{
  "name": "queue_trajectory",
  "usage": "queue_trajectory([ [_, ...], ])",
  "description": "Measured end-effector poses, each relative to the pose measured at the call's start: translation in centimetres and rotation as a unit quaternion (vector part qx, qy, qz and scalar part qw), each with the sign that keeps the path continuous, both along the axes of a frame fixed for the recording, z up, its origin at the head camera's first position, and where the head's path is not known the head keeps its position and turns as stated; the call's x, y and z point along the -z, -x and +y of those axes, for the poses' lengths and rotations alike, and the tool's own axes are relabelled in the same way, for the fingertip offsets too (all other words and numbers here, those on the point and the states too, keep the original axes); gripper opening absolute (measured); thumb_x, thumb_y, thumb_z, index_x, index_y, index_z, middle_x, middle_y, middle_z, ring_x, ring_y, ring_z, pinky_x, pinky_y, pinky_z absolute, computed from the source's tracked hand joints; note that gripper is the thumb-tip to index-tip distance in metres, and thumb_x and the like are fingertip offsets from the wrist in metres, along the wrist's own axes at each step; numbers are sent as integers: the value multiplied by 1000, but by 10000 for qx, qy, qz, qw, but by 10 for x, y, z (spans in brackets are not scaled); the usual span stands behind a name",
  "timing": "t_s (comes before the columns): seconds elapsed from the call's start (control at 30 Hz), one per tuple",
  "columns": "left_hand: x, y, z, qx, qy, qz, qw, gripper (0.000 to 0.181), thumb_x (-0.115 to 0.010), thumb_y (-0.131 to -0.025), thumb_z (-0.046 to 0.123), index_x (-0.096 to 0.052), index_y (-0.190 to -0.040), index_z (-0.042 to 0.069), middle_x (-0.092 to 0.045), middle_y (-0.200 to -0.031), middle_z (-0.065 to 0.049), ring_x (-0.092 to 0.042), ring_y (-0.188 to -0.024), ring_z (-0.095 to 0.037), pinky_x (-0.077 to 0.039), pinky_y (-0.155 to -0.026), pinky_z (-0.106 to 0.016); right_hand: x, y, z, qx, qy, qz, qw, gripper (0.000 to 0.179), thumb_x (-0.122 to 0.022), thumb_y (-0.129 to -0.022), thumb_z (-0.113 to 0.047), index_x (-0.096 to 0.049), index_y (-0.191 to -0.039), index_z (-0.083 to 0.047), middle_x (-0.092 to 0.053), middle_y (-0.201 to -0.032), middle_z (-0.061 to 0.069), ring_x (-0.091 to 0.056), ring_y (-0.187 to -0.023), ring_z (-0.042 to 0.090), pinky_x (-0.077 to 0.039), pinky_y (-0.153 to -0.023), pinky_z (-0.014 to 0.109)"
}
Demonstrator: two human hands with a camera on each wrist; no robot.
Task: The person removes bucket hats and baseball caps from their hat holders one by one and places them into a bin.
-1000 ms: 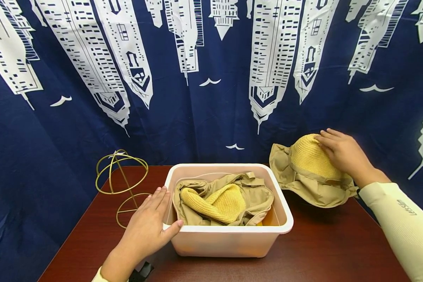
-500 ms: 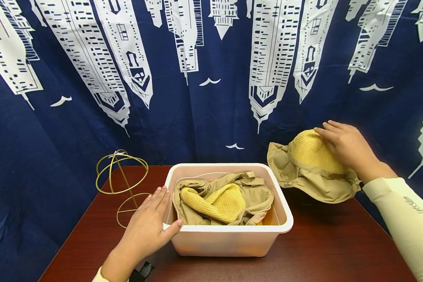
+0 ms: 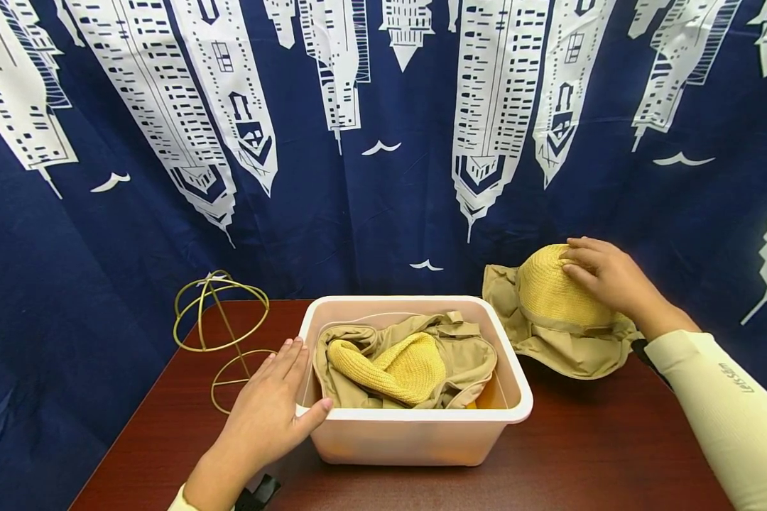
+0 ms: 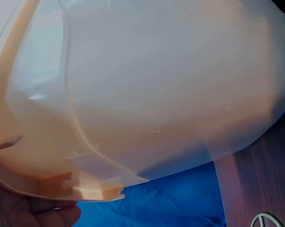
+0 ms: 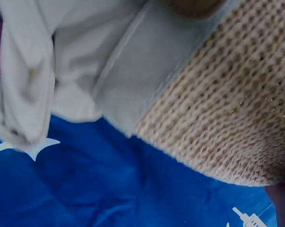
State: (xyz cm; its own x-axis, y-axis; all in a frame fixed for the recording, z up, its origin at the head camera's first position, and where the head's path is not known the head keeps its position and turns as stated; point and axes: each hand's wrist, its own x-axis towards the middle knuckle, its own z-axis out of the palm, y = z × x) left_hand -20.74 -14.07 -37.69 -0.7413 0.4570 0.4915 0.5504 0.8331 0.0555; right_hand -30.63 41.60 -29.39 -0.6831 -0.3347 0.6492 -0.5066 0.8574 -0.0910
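My right hand grips the yellow woven crown of a sun hat, its fingers bent over the top. The hat's tan cloth brim droops in folds, and whatever lies beneath it is hidden. In the right wrist view the woven crown, cloth band and brim fill much of the picture. My left hand lies with straight fingers along the left rim of a pale plastic bin. Inside the bin sits another tan and yellow hat, folded in on itself. The left wrist view shows the bin's side wall.
At the left, a gold wire hat stand rises from the dark red wooden table. A navy curtain with white building prints hangs behind. Something orange shows low in the bin's right corner. A black strap sits by my left wrist.
The hat under my right hand rose and tilted slightly half a second ago, then came down and a little left, with the fingers bending more. The left hand and bin stay put.
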Motion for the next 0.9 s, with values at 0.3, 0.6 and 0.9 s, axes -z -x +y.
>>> queue_trajectory([
  [0.3, 1, 0, 0, -15, 26, -38, 10000, 80, -59, -90, 57, -54, -137, -7, -50, -144, -22, -40, -139, -36, -33, -113, -49, 8, 4, 6, 670, 538, -612, 9944, 51, -79, -85, -22, -61, -124, 5, -49, -138, 31, -43, -128, 51, -30, -107, 62],
  [0.6, 1, -1, 0, 29, 0, 51, 10000, 79, -62, -89, 55, -55, -136, -8, -51, -143, -22, -42, -138, -36, -34, -112, -50, 5, 8, 4, 1122, 830, -920, 9859, 65, -73, -89, -40, -54, -132, 5, -49, -135, 32, -40, -127, 52, -27, -106, 64],
  [0.9, 0, 0, 1, 24, 49, 63, 10000, 79, -60, -90, 56, -55, -136, -7, -50, -144, -22, -42, -138, -36, -35, -111, -51, 5, 10, -3, 1171, 838, -870, 9857, 51, -71, -91, -35, -60, -126, 1, -57, -127, 29, -48, -119, 49, -33, -99, 62],
])
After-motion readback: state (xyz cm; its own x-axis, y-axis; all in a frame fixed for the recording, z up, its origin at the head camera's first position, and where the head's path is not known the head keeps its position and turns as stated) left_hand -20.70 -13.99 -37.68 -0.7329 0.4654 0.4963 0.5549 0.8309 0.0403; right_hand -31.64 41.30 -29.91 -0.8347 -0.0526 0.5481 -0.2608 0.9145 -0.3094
